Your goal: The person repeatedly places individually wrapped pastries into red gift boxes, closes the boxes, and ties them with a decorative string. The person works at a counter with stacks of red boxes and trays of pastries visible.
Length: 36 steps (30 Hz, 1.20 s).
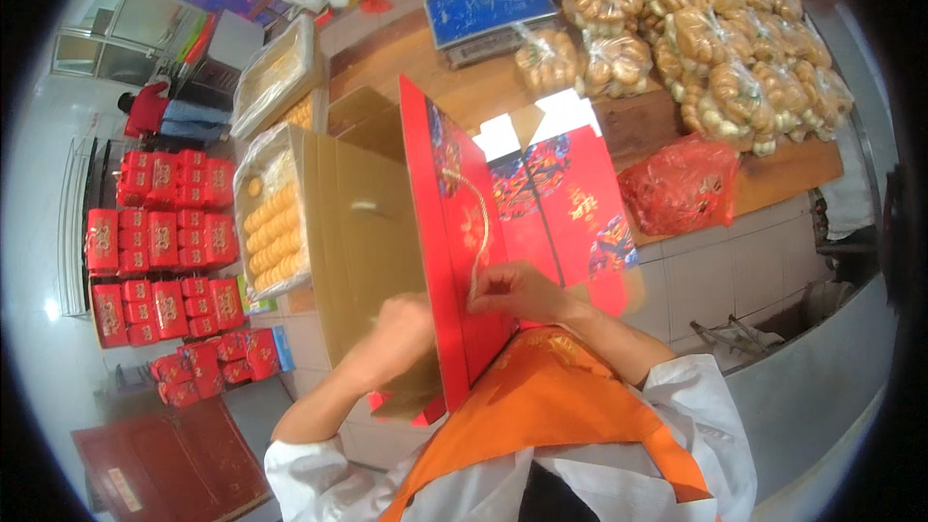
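Note:
A red printed carton (449,261) stands unfolded in front of me, its plain brown inner side (362,222) facing left. A pale twisted cord (485,227) hangs in a curve along the red panel. My right hand (519,292) is closed in a pinch on the lower end of this cord, beside the red face. On the brown side, my left hand (398,336) is closed near the panel's edge; what its fingers hold is hidden. Just right of the carton, a flatter red box piece (585,198) with blue patterns and white flaps lies on the table.
A tray of round pastries (275,232) sits left, below another lined tray (275,72). Behind are a blue-topped scale (495,12) and many bagged buns (691,34). A red plastic bag (681,186) lies right. Stacked red boxes (164,237) and a person (155,114) are far left.

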Available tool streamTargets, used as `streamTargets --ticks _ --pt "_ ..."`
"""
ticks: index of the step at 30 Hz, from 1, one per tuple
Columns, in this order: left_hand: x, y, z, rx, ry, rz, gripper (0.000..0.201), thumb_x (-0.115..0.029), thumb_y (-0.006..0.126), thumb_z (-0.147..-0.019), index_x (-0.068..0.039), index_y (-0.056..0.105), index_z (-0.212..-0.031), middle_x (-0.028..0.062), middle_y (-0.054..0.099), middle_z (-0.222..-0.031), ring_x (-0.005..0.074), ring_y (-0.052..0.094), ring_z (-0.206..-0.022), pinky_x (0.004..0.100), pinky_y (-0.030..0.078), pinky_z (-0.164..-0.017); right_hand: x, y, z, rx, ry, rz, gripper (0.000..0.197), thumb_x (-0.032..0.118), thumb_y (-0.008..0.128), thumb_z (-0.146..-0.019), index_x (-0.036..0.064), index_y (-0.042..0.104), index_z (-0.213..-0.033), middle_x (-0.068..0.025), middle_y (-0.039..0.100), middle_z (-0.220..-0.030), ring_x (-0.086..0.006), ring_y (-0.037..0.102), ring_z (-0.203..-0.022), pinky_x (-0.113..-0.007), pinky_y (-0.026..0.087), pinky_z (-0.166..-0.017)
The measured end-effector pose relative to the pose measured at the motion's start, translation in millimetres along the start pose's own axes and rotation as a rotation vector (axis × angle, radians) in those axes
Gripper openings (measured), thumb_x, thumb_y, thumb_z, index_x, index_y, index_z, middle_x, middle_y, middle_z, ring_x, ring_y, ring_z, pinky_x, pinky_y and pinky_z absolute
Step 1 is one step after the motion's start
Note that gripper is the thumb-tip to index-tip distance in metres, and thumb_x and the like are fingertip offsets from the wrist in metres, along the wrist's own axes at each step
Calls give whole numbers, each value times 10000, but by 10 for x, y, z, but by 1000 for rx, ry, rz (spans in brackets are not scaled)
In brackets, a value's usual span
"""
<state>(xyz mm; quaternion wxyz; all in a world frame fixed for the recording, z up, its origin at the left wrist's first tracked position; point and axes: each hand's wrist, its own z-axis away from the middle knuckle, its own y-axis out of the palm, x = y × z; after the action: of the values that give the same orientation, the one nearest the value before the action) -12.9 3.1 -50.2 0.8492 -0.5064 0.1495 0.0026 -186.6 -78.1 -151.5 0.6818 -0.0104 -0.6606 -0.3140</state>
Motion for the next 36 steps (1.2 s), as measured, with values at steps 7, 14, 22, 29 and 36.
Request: streamTargets --ticks 7,14,22,29,36 --pt "31 -502 228 -497 -156 -287 317 -50 573 -743 -20 573 -1059 182 548 -1130 260 567 -912 380 471 -687 207 -1106 16 -361 -49 42 169 163 533 -895 24 622 -932 -15 610 -824 -55 538 -735 -207 438 -653" --pt "-383 -285 10 -269 -443 918 377 -93 526 -842 -19 474 -1208 218 539 -1126 290 553 -996 342 420 -859 90 -3339 -909 -832 16 403 238 193 570 -834 21 594 -996 -36 610 -813 -109 559 -694 -235 446 -610" --pt "-37 -451 324 -97 -197 279 468 -210 701 -714 -55 568 -1134 196 592 -1054 340 575 -954 390 464 -834 -135 -4379 -1811 -874 -36 1143 417 326 603 -786 -8 573 -1034 -183 625 -967 -314 599 -909 -381 460 -806" --pt "144 -443 77 -318 -290 169 332 -78 537 -583 -81 662 -891 78 640 -966 267 590 -927 355 466 -786 99 -4071 -2374 -727 462 1356 406 379 549 -768 8 644 -902 -197 638 -914 -339 609 -870 -411 458 -767" --pt "154 -395 167 -337 -299 167 356 -51 617 -581 -128 665 -925 24 636 -989 220 586 -924 347 457 -770 28 -4433 -2197 -902 58 1106 361 347 495 -809 12 612 -872 -203 609 -818 -343 589 -794 -419 441 -714"
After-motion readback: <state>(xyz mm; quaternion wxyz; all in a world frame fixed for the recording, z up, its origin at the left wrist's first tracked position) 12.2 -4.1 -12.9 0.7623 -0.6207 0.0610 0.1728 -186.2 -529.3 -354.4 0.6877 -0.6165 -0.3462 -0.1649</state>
